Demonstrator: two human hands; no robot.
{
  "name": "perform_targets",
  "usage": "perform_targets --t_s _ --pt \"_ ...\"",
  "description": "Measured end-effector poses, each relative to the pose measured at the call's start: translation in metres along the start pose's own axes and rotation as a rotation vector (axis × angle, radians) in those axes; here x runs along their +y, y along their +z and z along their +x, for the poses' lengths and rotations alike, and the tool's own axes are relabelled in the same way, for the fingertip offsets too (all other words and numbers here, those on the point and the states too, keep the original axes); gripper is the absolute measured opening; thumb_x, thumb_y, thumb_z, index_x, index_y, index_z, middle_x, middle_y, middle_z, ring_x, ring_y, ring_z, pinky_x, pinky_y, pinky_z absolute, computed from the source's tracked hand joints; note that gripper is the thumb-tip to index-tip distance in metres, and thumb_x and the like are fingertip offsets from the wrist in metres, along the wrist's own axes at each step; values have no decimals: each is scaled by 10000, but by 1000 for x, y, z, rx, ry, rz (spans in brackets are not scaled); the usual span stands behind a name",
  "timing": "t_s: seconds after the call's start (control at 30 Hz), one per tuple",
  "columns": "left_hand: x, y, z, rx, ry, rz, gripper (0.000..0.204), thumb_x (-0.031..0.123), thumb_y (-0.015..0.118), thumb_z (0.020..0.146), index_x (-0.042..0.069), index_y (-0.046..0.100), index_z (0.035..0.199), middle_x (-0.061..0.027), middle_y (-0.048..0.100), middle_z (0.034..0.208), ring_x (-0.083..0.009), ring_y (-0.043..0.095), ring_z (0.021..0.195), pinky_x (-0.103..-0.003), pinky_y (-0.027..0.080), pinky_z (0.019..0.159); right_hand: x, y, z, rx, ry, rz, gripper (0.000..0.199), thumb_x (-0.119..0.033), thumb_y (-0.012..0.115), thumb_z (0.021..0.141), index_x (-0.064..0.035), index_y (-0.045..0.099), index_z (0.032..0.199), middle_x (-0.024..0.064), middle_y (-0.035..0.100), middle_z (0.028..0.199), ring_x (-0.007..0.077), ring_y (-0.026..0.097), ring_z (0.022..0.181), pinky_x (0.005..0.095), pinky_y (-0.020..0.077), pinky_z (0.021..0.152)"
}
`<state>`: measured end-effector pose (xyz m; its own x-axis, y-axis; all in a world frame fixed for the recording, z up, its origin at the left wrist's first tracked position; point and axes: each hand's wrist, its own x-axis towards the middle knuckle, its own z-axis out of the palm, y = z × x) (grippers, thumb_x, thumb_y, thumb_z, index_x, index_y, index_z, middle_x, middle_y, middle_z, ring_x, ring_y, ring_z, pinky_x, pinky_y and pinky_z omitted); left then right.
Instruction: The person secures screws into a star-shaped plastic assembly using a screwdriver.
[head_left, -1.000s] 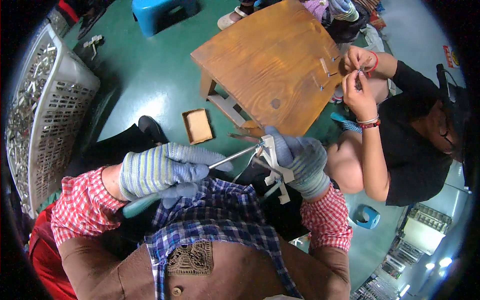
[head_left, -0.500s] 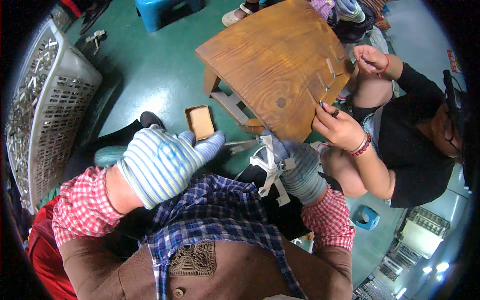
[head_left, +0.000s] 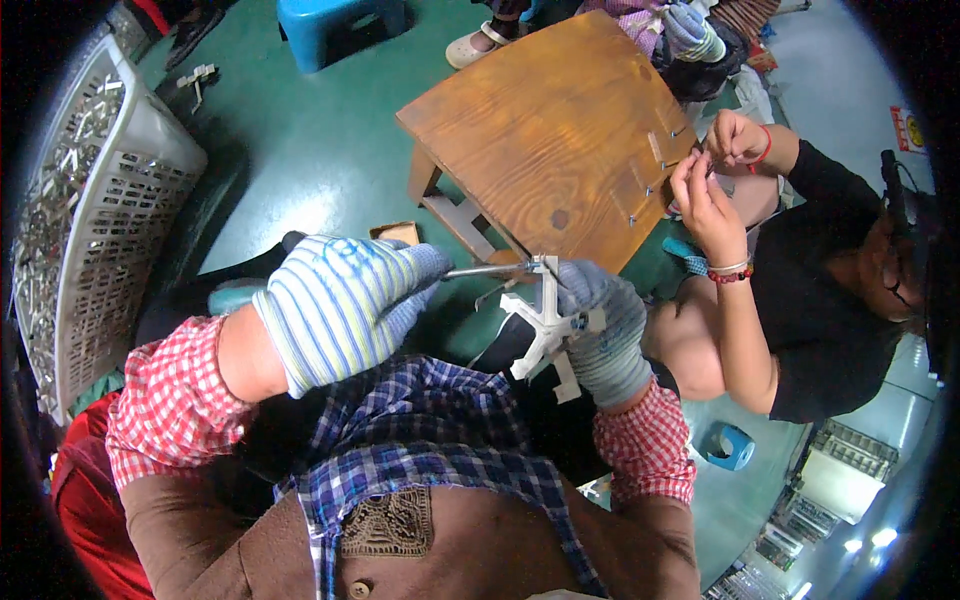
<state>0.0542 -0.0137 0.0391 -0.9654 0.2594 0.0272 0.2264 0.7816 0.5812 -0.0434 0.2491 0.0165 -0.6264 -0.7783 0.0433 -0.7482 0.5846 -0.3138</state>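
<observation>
My left hand [head_left: 350,310], in a blue-and-white striped knit glove, is closed around what looks like a screwdriver [head_left: 490,270]. Only its straight metal shaft shows; the glove hides the handle. The shaft points right, and its tip meets the upper end of a white branched bracket [head_left: 543,315]. My right hand [head_left: 610,335], gloved in similar knit, grips this bracket from its right side above my lap. Small metal fittings sit on the bracket's ends. Below the shaft shows a thin hooked metal piece [head_left: 490,296]; what it belongs to I cannot tell.
A brown wooden table [head_left: 540,130] stands ahead, with several screws near its right edge. At right sits a co-worker [head_left: 830,300], both bare hands raised. A white basket [head_left: 130,200] full of metal parts is at left. Beyond my left hand lies a small cardboard box [head_left: 396,233].
The shaft has come up level, and its tip now meets the bracket's upper end. The bracket has tilted slightly. My left hand now partly covers the cardboard box. The co-worker's hands have come together.
</observation>
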Motion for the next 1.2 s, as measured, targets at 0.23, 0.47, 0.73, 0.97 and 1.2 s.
perform_targets --t_s 0.23,0.47,0.73,0.97,1.2 --pt "-21 22 -5 -177 -43 -801 267 174 546 923 100 653 1156 -198 673 936 -351 659 805 -378 529 713 2 -1 -18 46 -304 -208 375 -232 640 755 -59 575 1081 80 593 898 275 598 777 398 470 596" --pt "10 12 -9 -88 30 117 385 134 567 811 113 623 1191 -128 625 762 -302 603 545 -390 455 475 4 -2 -22 -56 -155 20 313 -243 638 765 -64 621 1022 105 608 807 283 616 771 395 484 631" --pt "4 15 -6 -63 265 583 377 131 468 851 71 560 1211 -99 530 660 -206 546 453 -346 377 335 12 15 -31 -291 101 615 321 -251 602 791 -58 630 1046 127 655 959 331 624 901 410 499 753" --pt "1 14 10 -94 198 635 424 172 555 794 130 559 1216 -90 540 680 -225 573 499 -378 418 412 21 23 -14 -167 -35 503 277 -160 612 830 -41 650 1076 105 686 931 249 663 821 358 526 708" --pt "-22 -10 44 238 -54 159 254 236 640 844 71 656 1036 -157 664 896 -332 650 750 -383 522 645 30 16 -34 -14 -156 240 302 -201 726 766 -127 723 1059 60 715 1020 167 636 650 318 491 590"
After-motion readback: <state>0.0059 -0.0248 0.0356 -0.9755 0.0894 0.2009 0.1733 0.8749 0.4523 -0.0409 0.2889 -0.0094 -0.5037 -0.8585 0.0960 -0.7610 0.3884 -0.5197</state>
